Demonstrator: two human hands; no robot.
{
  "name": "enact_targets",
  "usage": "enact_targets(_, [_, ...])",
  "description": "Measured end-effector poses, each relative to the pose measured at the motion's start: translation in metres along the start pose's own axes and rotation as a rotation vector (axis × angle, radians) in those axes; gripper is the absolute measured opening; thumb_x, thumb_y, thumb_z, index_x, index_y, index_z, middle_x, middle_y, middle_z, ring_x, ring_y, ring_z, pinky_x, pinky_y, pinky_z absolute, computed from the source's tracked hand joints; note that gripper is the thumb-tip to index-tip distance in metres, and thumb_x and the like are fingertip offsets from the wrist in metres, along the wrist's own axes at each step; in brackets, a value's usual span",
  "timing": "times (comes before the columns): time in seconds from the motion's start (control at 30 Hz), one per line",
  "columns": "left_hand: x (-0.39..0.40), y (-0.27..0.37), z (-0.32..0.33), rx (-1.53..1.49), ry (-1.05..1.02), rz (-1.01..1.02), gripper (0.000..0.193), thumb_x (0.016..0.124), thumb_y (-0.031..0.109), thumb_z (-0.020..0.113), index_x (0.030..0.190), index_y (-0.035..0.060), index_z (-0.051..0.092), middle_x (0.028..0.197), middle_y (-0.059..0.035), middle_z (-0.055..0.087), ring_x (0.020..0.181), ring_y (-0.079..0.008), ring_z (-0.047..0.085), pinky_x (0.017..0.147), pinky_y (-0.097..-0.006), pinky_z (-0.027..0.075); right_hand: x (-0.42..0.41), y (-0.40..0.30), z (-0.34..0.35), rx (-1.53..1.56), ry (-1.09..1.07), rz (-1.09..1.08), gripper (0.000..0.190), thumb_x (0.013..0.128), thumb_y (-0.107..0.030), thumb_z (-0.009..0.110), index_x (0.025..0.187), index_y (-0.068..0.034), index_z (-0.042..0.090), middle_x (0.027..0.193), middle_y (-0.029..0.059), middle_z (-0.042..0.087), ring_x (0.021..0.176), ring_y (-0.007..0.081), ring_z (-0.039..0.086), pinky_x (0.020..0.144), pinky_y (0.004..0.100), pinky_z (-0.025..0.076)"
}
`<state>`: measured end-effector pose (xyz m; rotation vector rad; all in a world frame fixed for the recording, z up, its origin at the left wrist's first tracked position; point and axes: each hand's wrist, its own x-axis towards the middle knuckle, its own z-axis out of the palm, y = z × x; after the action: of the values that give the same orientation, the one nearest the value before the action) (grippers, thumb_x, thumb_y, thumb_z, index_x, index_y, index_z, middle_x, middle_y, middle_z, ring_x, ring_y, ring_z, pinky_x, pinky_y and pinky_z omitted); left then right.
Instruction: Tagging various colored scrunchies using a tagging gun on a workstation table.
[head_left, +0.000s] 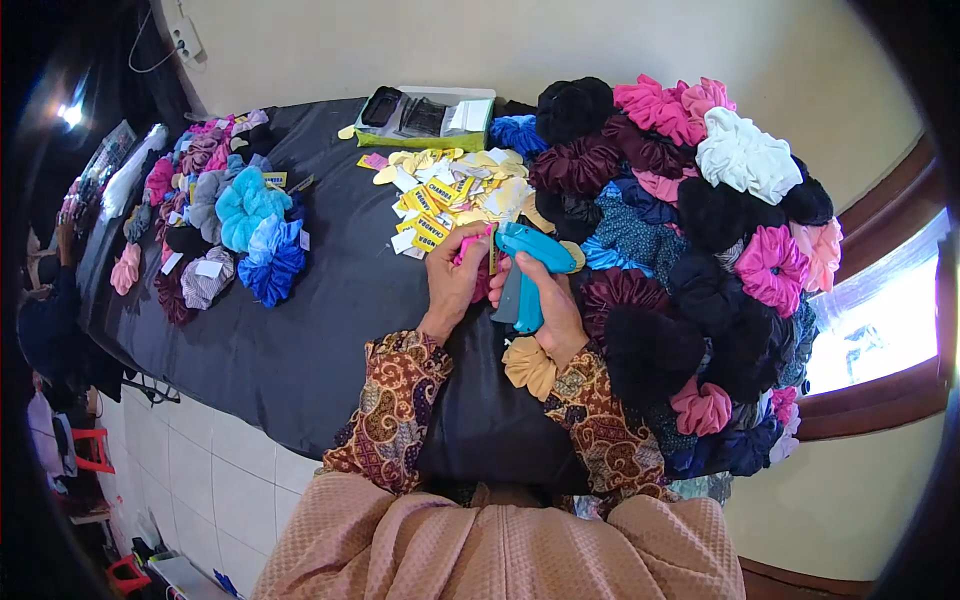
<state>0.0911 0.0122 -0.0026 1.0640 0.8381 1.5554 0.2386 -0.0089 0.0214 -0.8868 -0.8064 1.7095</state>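
Note:
My right hand (550, 307) grips a teal tagging gun (534, 289) with a grey trigger. Its front end meets a yellow paper tag (493, 253) at my left hand (452, 277). Pinched in my left hand is a pink fabric scrunchie (480, 285), mostly covered by the fingers. A beige scrunchie (529, 366) lies just below my right hand. Beyond both hands spreads a heap of loose yellow and white tags (442, 191), some bearing print.
Scrunchies in many colours form a large pile (645, 225) at the right. Tagged ones lie in another group (217, 202) at the left. A box (424, 139) with black fasteners stands by the wall. A person in dark clothing (56, 322) is at the far left.

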Motion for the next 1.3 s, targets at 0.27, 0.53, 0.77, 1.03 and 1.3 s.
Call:
enact_targets(0.27, [-0.003,0.006,0.004,-0.137,-0.071,-0.01,0.024,0.097,0.01,0.054,0.119,-0.0006,0.057,0.08,-0.0152,0.063,0.052,-0.0182,0.057,0.042,-0.0317,0.048,0.002,0.003,0.001,-0.029,0.016,-0.031,0.032,0.093,-0.031,0.065,0.106,-0.002,0.061,0.084,0.0099,0.066,0.071,0.0197,0.067,0.065,0.0348,0.058])
enact_targets(0.53, [-0.002,0.002,0.002,-0.193,-0.059,-0.106,0.025,0.098,0.013,0.053,0.119,0.0005,0.058,0.078,-0.0126,0.062,0.053,-0.0158,0.058,0.042,-0.0285,0.047,0.002,0.005,0.001,-0.029,-0.055,-0.067,0.029,0.092,-0.028,0.067,0.105,-0.002,0.061,0.084,0.0079,0.065,0.072,0.0174,0.066,0.065,0.0339,0.057])
enact_targets(0.77, [-0.005,0.007,0.012,-0.141,-0.067,-0.097,0.025,0.099,0.015,0.053,0.12,0.0018,0.058,0.08,-0.0101,0.062,0.057,-0.0126,0.056,0.045,-0.025,0.047,0.001,0.006,0.008,-0.041,0.094,-0.108,0.031,0.091,-0.033,0.068,0.095,-0.003,0.062,0.076,0.006,0.064,0.063,0.0152,0.064,0.058,0.0282,0.053])
enact_targets(1.03, [-0.003,0.001,0.008,-0.136,-0.076,-0.082,0.026,0.099,0.015,0.052,0.12,0.0017,0.058,0.08,-0.0108,0.063,0.055,-0.0131,0.057,0.044,-0.0245,0.046,0.002,0.008,0.009,-0.129,0.129,-0.131,0.03,0.09,-0.032,0.068,0.096,-0.003,0.062,0.073,0.006,0.064,0.061,0.0145,0.063,0.055,0.0279,0.051])
enact_targets(1.3, [0.0,-0.002,0.008,-0.129,-0.09,-0.067,0.028,0.099,0.016,0.05,0.12,-0.0001,0.058,0.08,-0.0125,0.064,0.051,-0.0146,0.057,0.044,-0.0256,0.046,0.003,0.006,0.009,-0.147,0.077,-0.189,0.028,0.091,-0.029,0.067,0.1,-0.003,0.062,0.069,0.0055,0.061,0.056,0.0147,0.06,0.053,0.0282,0.049])
